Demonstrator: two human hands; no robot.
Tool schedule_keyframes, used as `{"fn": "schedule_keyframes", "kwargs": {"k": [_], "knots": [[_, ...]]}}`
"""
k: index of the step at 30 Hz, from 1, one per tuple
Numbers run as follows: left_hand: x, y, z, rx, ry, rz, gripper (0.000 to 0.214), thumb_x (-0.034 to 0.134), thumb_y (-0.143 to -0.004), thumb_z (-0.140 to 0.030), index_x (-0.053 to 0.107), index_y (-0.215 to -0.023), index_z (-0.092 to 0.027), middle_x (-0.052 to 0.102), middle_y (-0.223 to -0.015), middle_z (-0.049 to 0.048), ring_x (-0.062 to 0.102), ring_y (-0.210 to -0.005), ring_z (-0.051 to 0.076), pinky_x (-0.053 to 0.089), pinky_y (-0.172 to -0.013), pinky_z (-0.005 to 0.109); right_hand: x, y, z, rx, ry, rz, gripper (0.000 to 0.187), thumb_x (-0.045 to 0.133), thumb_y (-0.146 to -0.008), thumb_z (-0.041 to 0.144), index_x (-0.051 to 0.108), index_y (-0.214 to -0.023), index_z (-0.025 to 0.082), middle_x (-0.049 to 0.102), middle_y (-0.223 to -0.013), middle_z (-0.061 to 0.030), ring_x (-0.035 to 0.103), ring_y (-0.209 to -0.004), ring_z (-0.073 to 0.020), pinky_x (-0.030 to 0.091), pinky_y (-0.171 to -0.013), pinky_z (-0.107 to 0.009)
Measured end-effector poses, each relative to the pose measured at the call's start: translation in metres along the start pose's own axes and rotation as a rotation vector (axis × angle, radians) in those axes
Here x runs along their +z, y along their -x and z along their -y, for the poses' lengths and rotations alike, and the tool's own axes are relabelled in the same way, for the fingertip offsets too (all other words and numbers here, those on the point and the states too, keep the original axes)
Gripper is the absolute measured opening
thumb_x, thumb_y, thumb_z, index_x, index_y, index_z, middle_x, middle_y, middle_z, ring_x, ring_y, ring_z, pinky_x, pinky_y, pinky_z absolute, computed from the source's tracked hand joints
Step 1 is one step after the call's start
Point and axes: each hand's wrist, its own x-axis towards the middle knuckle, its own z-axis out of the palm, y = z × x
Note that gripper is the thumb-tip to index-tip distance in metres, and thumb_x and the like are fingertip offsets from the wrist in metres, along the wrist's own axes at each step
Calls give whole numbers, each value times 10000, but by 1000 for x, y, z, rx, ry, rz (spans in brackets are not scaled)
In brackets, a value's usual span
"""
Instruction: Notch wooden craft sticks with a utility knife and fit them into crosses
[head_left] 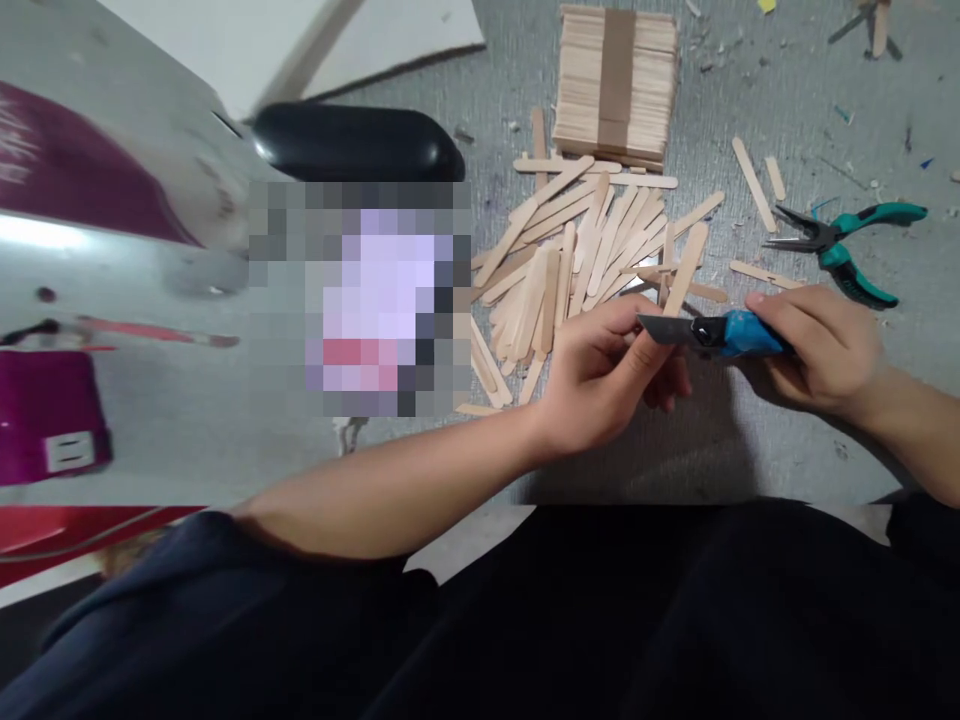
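Observation:
My left hand (604,375) pinches the lower end of a wooden craft stick (686,268), which points up and slightly right. Wrapped around the blue handle of a utility knife (750,333) is my right hand (821,350). The knife's dark blade reaches left, across the stick just above my left thumb; whether it touches the wood I cannot tell. A loose pile of craft sticks (544,290) lies beyond my left hand. Above my right hand rest teal-handled pliers (832,238) with their jaws apart, beside a notched stick (765,274).
A banded stack of craft sticks (577,85) stands at the back. Left of the pile are a black case (360,143) and a blurred-out pixelated area. A purple box (49,415) and a red thin tool (161,332) lie far left. Small scraps dot the grey table (825,450).

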Motion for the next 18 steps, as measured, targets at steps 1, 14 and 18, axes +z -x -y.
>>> {"fn": "schedule_keyframes", "kwargs": {"k": [1,14,18], "knots": [[0,0,0,-2,-1,-5,416,676,-1197,-503,626,-919,-198,781,-707,-3,708,-482,81,565,-474,149,-1,0,0,6,11,13,613,787,-1066,277,631,-1651,181,847,-1114,-107,816,-921,-258,663,-727,-363],[3,-1,-1,11,-9,-42,396,671,-1203,-466,668,-923,-187,765,-721,-7,700,-505,69,548,-478,141,-6,-3,-1,-31,42,15,591,739,-1089,249,643,-1655,108,803,-1060,-127,774,-884,-241,639,-737,-343],[2,-1,-2,3,4,-52,404,697,-1186,-486,678,-914,-188,763,-723,-8,689,-506,71,545,-479,150,-6,-2,-2,-16,23,25,566,713,-1107,254,642,-1655,132,807,-1068,-120,781,-891,-238,646,-742,-340]]}}
